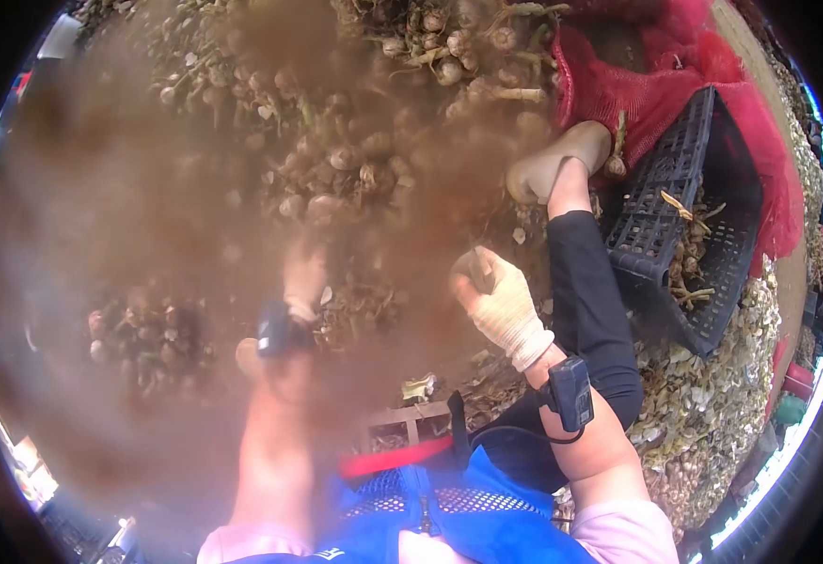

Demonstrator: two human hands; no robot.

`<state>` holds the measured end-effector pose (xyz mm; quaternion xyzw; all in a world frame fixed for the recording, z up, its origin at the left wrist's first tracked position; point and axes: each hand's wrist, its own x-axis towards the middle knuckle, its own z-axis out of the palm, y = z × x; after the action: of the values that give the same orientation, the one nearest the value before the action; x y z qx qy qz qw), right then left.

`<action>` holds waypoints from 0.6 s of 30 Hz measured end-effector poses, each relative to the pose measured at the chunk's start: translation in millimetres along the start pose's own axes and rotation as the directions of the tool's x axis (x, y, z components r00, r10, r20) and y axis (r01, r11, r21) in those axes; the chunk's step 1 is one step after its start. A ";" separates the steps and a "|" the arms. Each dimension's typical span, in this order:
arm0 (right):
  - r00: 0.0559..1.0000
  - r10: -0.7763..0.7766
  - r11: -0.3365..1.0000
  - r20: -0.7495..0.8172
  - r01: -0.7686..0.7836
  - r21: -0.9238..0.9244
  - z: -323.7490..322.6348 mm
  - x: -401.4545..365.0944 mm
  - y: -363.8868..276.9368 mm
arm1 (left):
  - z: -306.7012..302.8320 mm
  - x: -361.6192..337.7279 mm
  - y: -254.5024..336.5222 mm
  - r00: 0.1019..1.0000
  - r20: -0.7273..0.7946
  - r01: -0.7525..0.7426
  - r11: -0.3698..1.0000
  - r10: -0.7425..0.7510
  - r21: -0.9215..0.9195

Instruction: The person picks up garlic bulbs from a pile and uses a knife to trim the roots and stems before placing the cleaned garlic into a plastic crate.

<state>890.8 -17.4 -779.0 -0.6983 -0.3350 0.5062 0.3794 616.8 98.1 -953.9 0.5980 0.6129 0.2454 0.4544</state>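
Hands apart, both low at mid-frame. My right hand (pixel 504 305), in a cream knit glove, sits just right of centre, fingers curled in; whether they are clamped on anything, I cannot tell. My left hand (pixel 304 282), left of centre, is too blurred to read its grip; it lies nearest the loose heap of pale, dry-stemmed garlic bulbs (pixel 344 158) running from there to the top of the frame. A smaller cluster of garlic bulbs (pixel 148 340) shows at lower left. Right side: black perforated plastic crate (pixel 654 211), tipped, beside red plastic mesh (pixel 609 89). My judgement: handle bulbs singly, lightly, since the papery skins look apt to flake, and keep both hands close together over the heap.
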 end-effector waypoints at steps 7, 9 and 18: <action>0.994 -0.103 0.933 0.042 0.111 -0.341 7.4 4.8 17.3 | -51.8 -45.3 101.9 0.897 0.437 0.204 0.804 0.075 -0.558; 0.979 -0.108 0.806 0.173 0.188 -0.561 3.7 -3.2 -7.5 | -56.8 -48.5 146.2 0.832 0.538 0.200 0.831 0.136 -0.519; 0.876 -0.370 0.725 0.310 0.481 -0.493 -5.2 -35.9 -42.6 | -63.8 -85.3 212.7 0.767 0.575 -0.176 0.955 0.284 -0.237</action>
<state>882.8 -28.1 -724.7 -0.6299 -0.6534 0.3496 0.2323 660.1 66.9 -722.0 0.6747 0.3346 0.1472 0.6413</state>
